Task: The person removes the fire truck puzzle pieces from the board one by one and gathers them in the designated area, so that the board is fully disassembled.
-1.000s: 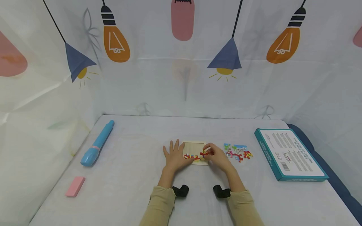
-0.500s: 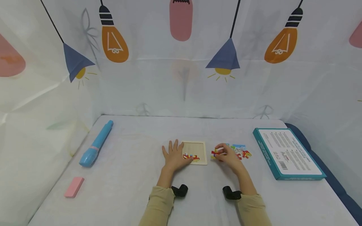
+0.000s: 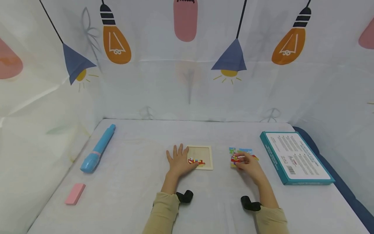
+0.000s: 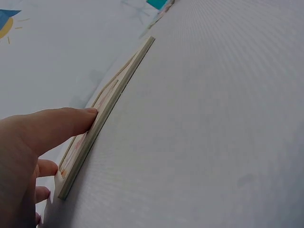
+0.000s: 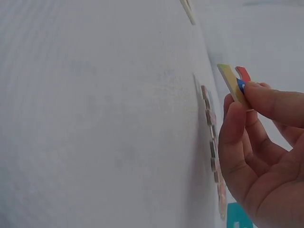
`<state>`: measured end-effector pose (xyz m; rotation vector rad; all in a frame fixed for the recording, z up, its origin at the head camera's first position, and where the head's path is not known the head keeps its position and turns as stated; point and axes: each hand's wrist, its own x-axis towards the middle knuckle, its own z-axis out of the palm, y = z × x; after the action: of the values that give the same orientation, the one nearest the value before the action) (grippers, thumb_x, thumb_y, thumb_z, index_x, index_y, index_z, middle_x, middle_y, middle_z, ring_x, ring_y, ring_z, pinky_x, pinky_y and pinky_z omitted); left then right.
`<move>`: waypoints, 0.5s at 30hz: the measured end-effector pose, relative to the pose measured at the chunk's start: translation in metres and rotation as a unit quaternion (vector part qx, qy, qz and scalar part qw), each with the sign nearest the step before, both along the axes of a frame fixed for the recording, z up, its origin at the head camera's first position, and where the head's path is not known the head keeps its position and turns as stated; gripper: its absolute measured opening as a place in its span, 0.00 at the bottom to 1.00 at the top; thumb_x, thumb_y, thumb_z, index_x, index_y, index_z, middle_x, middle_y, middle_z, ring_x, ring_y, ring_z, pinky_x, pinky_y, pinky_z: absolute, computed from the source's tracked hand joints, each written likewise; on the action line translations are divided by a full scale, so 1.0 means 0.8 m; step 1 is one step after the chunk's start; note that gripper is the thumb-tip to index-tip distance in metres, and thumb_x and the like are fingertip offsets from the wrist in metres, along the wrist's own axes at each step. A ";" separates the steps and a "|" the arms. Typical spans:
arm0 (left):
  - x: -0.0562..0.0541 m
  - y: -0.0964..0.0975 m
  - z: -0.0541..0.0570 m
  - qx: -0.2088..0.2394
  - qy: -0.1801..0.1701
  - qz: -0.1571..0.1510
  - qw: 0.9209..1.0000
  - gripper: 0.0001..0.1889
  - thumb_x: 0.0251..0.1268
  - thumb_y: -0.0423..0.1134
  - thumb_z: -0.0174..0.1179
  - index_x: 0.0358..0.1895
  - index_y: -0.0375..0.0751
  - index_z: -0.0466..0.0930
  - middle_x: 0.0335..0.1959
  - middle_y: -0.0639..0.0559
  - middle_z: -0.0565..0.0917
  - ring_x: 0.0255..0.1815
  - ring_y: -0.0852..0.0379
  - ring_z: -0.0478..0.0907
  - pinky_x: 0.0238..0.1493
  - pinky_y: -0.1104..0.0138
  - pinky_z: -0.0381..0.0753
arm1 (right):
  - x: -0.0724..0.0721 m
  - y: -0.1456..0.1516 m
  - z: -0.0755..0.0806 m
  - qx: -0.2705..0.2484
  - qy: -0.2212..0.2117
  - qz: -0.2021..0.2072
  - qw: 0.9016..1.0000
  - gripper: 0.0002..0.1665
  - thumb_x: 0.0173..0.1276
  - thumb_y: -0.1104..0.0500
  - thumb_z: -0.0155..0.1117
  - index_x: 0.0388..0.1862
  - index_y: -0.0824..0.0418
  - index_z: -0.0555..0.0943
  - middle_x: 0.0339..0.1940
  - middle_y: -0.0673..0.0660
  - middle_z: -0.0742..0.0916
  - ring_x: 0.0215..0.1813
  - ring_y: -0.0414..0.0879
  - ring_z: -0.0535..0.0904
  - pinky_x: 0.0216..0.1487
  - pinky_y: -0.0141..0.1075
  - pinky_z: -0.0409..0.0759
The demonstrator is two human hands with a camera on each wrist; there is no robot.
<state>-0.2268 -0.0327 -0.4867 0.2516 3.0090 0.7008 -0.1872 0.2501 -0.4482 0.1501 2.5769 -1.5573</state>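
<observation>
- Head: left hand [image 3: 180, 164], fingers spread, on the wooden tray [image 3: 201, 152]; right hand [image 3: 249, 164] over loose pieces [image 3: 245, 150].
- Left wrist: thumb touching the tray.
- Right wrist: thumb and fingers pinch a puzzle piece [image 5: 230, 81] (yellow, red, blue) — off the table [image 5: 104, 118].

Over by the left edge of the surface [image 3: 131, 201], there's a light-blue tapered object [image 3: 100, 145], pink band [image 3: 95, 152] around it, slim end towards the far left corner. Down that same edge, nearer the front, a pink block [image 3: 75, 194] lies aslant. Across at the right edge, a teal box [image 3: 297, 158] lies flat, white printed panel [image 3: 309, 164] and barcode [image 3: 291, 170] facing up, with dark blue material [image 3: 347, 193] running just beyond. And behind the far edge hangs white cloth [image 3: 163, 87], printed with orange bulbs [image 3: 117, 45] and blue lampshades [image 3: 230, 57]!
</observation>
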 end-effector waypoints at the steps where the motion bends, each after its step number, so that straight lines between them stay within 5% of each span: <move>1: 0.000 0.000 0.000 0.002 0.001 0.001 1.000 0.45 0.48 0.65 0.59 0.68 0.45 0.61 0.72 0.42 0.54 0.73 0.39 0.41 0.64 0.38 0.31 | 0.001 0.002 0.000 0.006 0.000 -0.005 1.000 0.21 0.62 0.65 0.60 0.55 0.67 0.72 0.44 0.64 0.77 0.37 0.45 0.76 0.36 0.30 0.78; 15: -0.002 -0.001 -0.001 -0.002 -0.002 0.001 1.000 0.45 0.48 0.66 0.58 0.69 0.46 0.61 0.72 0.43 0.54 0.73 0.39 0.40 0.64 0.38 0.31 | 0.016 0.028 0.001 0.024 -0.038 -0.080 0.996 0.22 0.64 0.63 0.60 0.54 0.73 0.71 0.45 0.65 0.81 0.37 0.41 0.76 0.36 0.25 0.77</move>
<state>-0.2287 -0.0337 -0.4876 0.2455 3.0065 0.6944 -0.1744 0.2725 -0.4471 0.4212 2.5996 -1.5085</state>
